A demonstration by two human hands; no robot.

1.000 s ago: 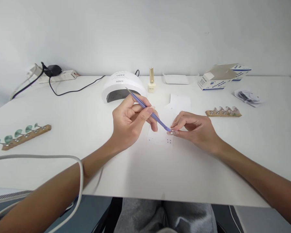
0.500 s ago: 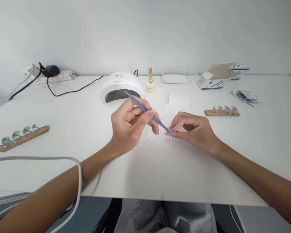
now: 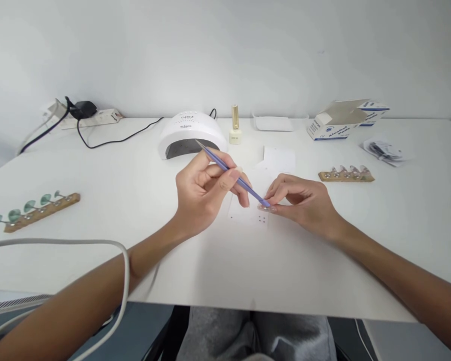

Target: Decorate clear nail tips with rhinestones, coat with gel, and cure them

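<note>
My left hand (image 3: pixel 201 198) is closed on slim purple tweezers (image 3: pixel 220 163), held like a pen. Their silver points face up and left, and the other end touches a small clear press-on nail (image 3: pixel 265 207). Between thumb and fingertips, my right hand (image 3: pixel 302 200) pinches that nail, which carries shiny bits too small to make out. Both hands are above white paper sheets (image 3: pixel 244 210). Several tiny dark pieces (image 3: pixel 262 219) lie on the sheet just below the nail.
Behind my hands stand a white nail lamp (image 3: pixel 191 128), a polish bottle (image 3: pixel 235 131) and a white tray (image 3: pixel 273 124). An alcohol pad box (image 3: pixel 332 125) is back right. Wooden nail stands (image 3: pixel 348 175) (image 3: pixel 45 213) lie on both sides. A white cable (image 3: pixel 125 286) crosses my left forearm.
The whole view has shifted slightly, with things sitting a little further right. Both hands keep the same hold, and the tweezers' end stays against the nail.
</note>
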